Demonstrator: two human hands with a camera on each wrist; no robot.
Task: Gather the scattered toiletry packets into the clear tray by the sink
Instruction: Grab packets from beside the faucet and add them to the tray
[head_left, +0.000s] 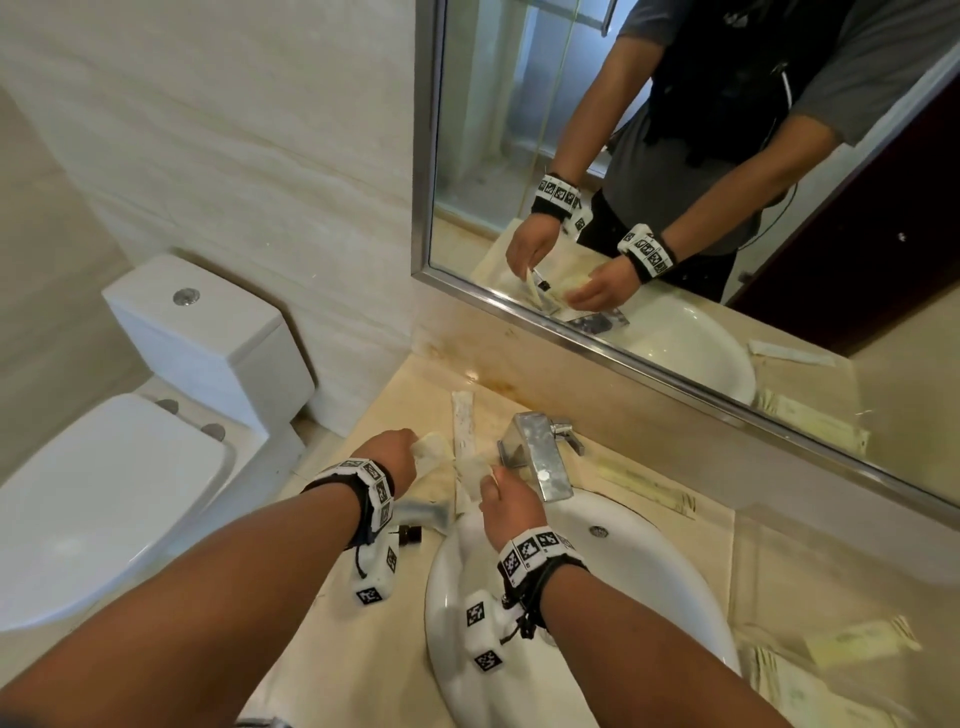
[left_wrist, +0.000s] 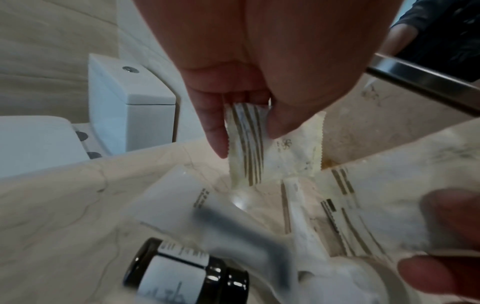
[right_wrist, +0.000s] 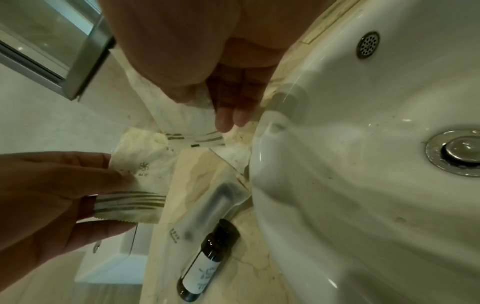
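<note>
The left hand pinches a small cream paper packet with gold stripes above the beige marble counter, left of the chrome faucet. Just right of it, the right hand grips a second cream striped packet near the white basin's far-left rim. A dark brown labelled bottle lies on the counter beside a frosted plastic sachet.

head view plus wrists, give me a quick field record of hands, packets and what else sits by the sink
left hand: pinches a cream striped packet
right hand: holds a second packet
long packet: flat on the counter behind the hands
dark bottle: lying on its side, left of the sink
frosted sleeve: flat beside the bottle
packets right of sink: still on the counter
faucet: behind the basin
clear tray: not clearly identifiable
</note>
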